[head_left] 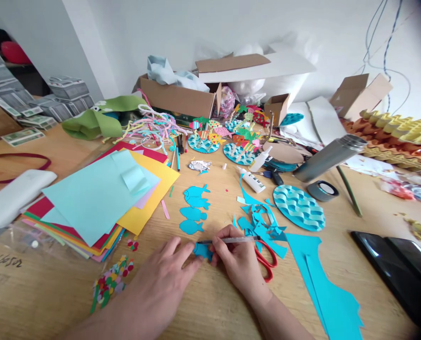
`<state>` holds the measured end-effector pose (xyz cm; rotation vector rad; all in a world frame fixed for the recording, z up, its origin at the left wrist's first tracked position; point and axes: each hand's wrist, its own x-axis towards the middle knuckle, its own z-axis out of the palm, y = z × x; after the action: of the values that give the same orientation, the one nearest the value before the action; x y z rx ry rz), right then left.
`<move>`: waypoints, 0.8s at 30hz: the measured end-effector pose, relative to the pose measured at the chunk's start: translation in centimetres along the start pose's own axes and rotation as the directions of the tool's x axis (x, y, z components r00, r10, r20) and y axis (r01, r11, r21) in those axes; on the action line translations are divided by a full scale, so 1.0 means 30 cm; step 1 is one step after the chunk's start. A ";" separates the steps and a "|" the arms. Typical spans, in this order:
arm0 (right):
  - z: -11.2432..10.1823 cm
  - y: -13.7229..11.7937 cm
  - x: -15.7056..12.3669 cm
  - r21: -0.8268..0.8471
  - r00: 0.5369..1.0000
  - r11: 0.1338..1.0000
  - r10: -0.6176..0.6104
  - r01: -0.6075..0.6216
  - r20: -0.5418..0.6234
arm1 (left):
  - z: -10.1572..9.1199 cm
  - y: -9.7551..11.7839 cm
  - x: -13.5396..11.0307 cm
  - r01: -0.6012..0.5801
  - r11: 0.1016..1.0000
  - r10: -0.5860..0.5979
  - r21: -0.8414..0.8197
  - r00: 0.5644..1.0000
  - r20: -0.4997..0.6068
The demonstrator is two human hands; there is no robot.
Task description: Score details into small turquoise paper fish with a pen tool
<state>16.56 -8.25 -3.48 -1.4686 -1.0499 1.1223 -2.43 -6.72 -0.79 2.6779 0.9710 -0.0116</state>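
Observation:
My right hand point(236, 257) is closed around a pen point(227, 241) that lies nearly level, its tip on a small blue paper fish point(203, 250). My left hand point(162, 278) lies flat with fingers stretched out, fingertips pressing the fish onto the wooden table point(196, 307). Three more blue cut-out fish point(194, 208) lie in a column just beyond. Red-handled scissors point(267, 259) sit under blue paper scraps point(262, 225) right of my right hand.
A stack of coloured paper sheets point(100, 198) lies at left, small paper bits point(111, 281) in front of it. A blue wavy disc point(298, 207), glue bottle point(252, 180), tape roll point(322, 190), steel flask point(329, 158), blue sheet offcut point(325, 293), dark tablet point(394, 269) and cardboard boxes point(182, 97) surround the work spot.

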 end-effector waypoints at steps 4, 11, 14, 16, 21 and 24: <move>0.000 -0.002 0.000 0.007 1.000 1.000 -0.004 0.004 0.002 | 0.004 -0.002 -0.001 -0.007 1.000 0.007 -0.003 1.000 -0.018; 0.000 0.000 -0.001 0.013 1.000 1.000 0.005 -0.005 0.000 | -0.009 0.004 0.005 0.005 1.000 -0.005 0.010 1.000 0.024; 0.000 0.001 -0.002 0.007 1.000 1.000 0.007 -0.007 -0.003 | -0.008 0.003 0.002 0.005 1.000 -0.005 0.010 1.000 0.029; 0.000 -0.001 -0.002 0.005 1.000 1.000 0.008 -0.008 -0.004 | -0.004 0.001 0.001 0.003 1.000 -0.003 0.008 1.000 0.022; -0.003 -0.009 -0.003 -0.018 1.000 1.000 0.015 -0.015 -0.006 | 0.001 0.000 -0.003 0.005 1.000 -0.005 0.002 1.000 0.017; -0.003 -0.006 -0.003 -0.016 1.000 1.000 0.010 -0.010 -0.008 | 0.000 0.001 -0.002 -0.004 1.000 0.004 -0.005 1.000 0.014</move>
<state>16.63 -8.32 -3.28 -1.4912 -1.0489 1.1168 -2.45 -6.79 -0.77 2.6718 0.9597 -0.0267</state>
